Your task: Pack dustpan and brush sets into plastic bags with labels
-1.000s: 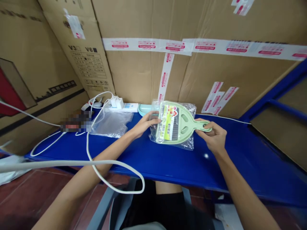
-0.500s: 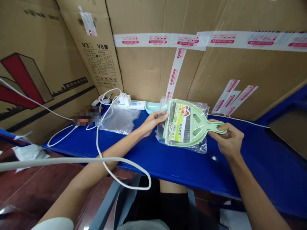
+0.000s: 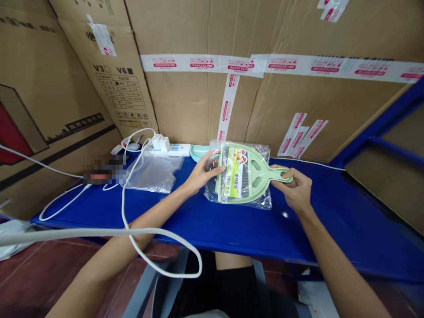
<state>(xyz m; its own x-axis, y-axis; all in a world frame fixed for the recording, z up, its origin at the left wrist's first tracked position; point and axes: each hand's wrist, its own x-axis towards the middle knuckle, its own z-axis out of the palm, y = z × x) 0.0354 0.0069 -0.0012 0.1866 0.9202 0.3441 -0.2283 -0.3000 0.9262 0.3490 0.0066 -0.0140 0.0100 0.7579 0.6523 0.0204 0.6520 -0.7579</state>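
A pale green dustpan (image 3: 260,183) with a dark-bristled brush and a yellow-green label (image 3: 234,174) is held over the blue table, its handle pointing right. My right hand (image 3: 294,187) is closed round the handle. At the dustpan's left edge is my left hand (image 3: 202,173), its thumb on the front near the label and its other fingers partly hidden behind. Clear plastic bags (image 3: 265,204) lie beneath and behind the dustpan.
Behind stand cardboard walls (image 3: 192,101). Along the back of the blue table (image 3: 232,234) are a white power strip (image 3: 179,150), light blue trays (image 3: 198,153) and another clear bag (image 3: 154,172). A white cable (image 3: 159,230) loops across my left forearm.
The camera view has shifted, so most things appear farther left. Both hands still hold the dustpan, and my left thumb lies a little further over its left edge.
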